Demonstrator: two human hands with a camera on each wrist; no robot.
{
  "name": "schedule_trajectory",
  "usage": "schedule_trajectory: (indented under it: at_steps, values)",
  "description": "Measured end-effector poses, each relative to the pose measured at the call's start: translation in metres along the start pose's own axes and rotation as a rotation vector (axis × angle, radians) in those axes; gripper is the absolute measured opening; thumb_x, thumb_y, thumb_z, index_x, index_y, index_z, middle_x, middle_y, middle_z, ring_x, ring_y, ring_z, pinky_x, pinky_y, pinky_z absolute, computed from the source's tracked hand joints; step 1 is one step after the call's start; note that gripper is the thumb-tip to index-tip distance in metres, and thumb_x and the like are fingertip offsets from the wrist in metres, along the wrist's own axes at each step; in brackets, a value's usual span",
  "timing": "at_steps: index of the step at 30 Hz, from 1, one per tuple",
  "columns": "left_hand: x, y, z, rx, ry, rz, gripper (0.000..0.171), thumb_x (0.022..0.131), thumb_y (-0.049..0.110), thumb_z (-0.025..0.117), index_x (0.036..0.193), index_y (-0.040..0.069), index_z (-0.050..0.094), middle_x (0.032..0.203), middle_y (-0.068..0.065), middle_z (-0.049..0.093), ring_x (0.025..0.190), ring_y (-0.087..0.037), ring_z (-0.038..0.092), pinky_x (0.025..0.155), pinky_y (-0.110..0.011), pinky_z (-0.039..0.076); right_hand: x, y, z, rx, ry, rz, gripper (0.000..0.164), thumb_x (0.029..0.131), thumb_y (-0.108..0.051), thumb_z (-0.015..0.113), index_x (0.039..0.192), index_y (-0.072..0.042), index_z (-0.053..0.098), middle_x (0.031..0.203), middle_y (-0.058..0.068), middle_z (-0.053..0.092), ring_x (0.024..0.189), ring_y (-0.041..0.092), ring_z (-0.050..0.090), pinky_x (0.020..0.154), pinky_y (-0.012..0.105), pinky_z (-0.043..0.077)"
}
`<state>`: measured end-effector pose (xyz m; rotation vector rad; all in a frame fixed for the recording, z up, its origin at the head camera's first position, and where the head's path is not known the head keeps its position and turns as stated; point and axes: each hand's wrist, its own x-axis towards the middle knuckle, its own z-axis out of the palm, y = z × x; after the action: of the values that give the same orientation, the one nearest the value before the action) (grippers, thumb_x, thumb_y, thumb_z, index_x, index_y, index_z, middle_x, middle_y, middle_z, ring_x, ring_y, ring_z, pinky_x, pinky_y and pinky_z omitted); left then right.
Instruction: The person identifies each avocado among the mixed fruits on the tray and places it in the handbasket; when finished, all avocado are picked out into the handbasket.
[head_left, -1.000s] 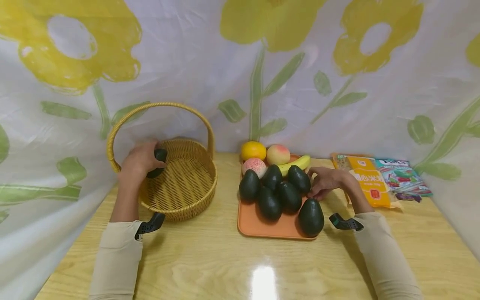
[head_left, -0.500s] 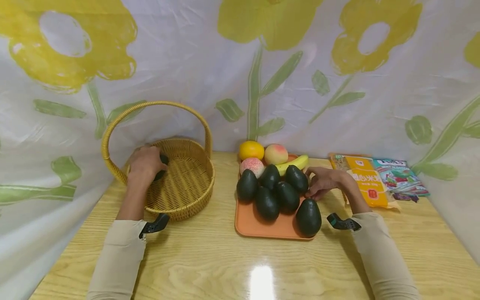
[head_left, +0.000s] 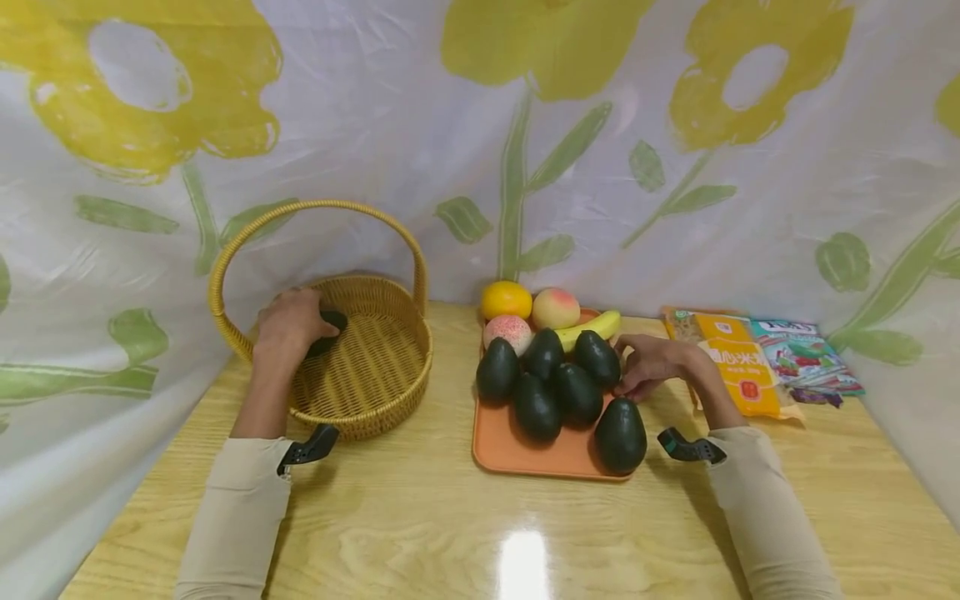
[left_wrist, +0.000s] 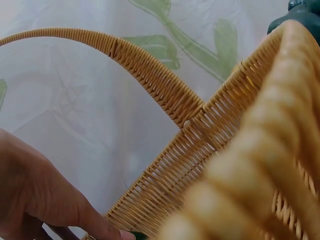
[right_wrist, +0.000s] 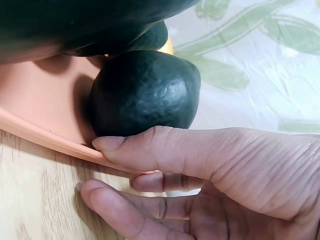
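Observation:
Inside the left part of the wicker basket [head_left: 375, 408], my left hand [head_left: 287, 321] holds a dark green avocado [head_left: 334, 322], mostly covered by the hand. Only a sliver of it shows under the thumb in the left wrist view. At the right edge of the orange tray [head_left: 517, 460], my right hand [head_left: 651, 365] pinches the rim, thumb above and fingers on the outer side. An avocado [right_wrist: 145, 95] sits close against that thumb in the right wrist view. Several more avocados [head_left: 537, 407] lie grouped on the tray, one [head_left: 621, 435] apart at its front right corner.
An orange-yellow fruit [head_left: 506, 299], two peaches [head_left: 556, 308] and a banana [head_left: 588, 330] occupy the tray's back. Snack packets [head_left: 742, 367] lie right of the right hand. The basket's tall handle [head_left: 322, 205] arches over its opening. A flowered cloth hangs behind the table.
The left hand has gone slightly lower into the basket with the avocado, and more of the avocado now shows to its right. The right hand stays at the tray's edge.

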<state>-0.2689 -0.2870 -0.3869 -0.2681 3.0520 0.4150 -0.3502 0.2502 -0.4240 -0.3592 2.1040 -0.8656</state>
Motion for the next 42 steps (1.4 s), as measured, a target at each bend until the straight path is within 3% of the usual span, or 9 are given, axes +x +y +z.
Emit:
schedule_trajectory:
  at_steps: [8, 16, 23, 31, 38, 42]
  values:
    - [-0.005, 0.006, -0.004, -0.046, 0.004, 0.001, 0.064, 0.092, 0.022, 0.081, 0.142, -0.007, 0.053, 0.140, -0.038, 0.053, 0.127, -0.060, 0.051, 0.102, -0.075, 0.042, 0.002, 0.004, -0.001, -0.009, -0.006, -0.001, 0.064, 0.091, -0.007, 0.079, 0.134, 0.005, 0.034, 0.105, 0.017, 0.072, 0.080, 0.014, 0.074, 0.078, 0.030, 0.064]
    - [-0.008, 0.013, -0.012, -0.056, 0.045, 0.056, 0.068, 0.091, 0.024, 0.081, 0.146, -0.002, 0.050, 0.143, -0.038, 0.052, 0.131, -0.059, 0.050, 0.101, -0.076, 0.044, -0.003, 0.002, -0.002, -0.010, -0.005, -0.011, 0.065, 0.090, -0.006, 0.079, 0.134, 0.006, 0.033, 0.104, 0.016, 0.072, 0.079, 0.014, 0.074, 0.078, 0.031, 0.064]
    - [-0.016, 0.035, -0.023, -0.052, 0.047, 0.196, 0.066, 0.094, 0.032, 0.078, 0.146, -0.001, 0.055, 0.142, -0.032, 0.059, 0.130, -0.053, 0.057, 0.106, -0.064, 0.048, -0.001, 0.001, 0.000, 0.000, -0.006, -0.005, 0.063, 0.091, -0.007, 0.079, 0.133, 0.005, 0.034, 0.110, 0.018, 0.071, 0.080, 0.013, 0.073, 0.079, 0.030, 0.064]
    - [-0.032, 0.063, -0.029, -0.085, 0.015, 0.277, 0.067, 0.098, 0.031, 0.074, 0.150, -0.003, 0.050, 0.151, -0.029, 0.054, 0.138, -0.052, 0.052, 0.112, -0.064, 0.044, -0.001, 0.000, 0.000, -0.010, -0.004, -0.005, 0.063, 0.091, -0.007, 0.079, 0.133, 0.005, 0.034, 0.108, 0.018, 0.072, 0.080, 0.014, 0.074, 0.080, 0.031, 0.064]
    - [-0.042, 0.090, -0.026, -0.145, -0.049, 0.411, 0.056, 0.098, 0.035, 0.073, 0.140, 0.000, 0.061, 0.128, -0.021, 0.071, 0.109, -0.035, 0.069, 0.099, -0.053, 0.054, -0.002, -0.004, -0.004, -0.022, -0.009, 0.010, 0.062, 0.092, -0.008, 0.079, 0.133, 0.004, 0.034, 0.110, 0.019, 0.072, 0.082, 0.014, 0.074, 0.081, 0.031, 0.064]
    - [-0.043, 0.110, -0.020, -0.203, -0.135, 0.506, 0.055, 0.099, 0.039, 0.072, 0.141, 0.005, 0.063, 0.122, -0.018, 0.075, 0.109, -0.032, 0.072, 0.095, -0.049, 0.057, 0.001, -0.001, -0.001, -0.027, 0.000, 0.005, 0.065, 0.091, -0.009, 0.080, 0.135, 0.004, 0.034, 0.107, 0.018, 0.072, 0.082, 0.014, 0.074, 0.081, 0.032, 0.064]
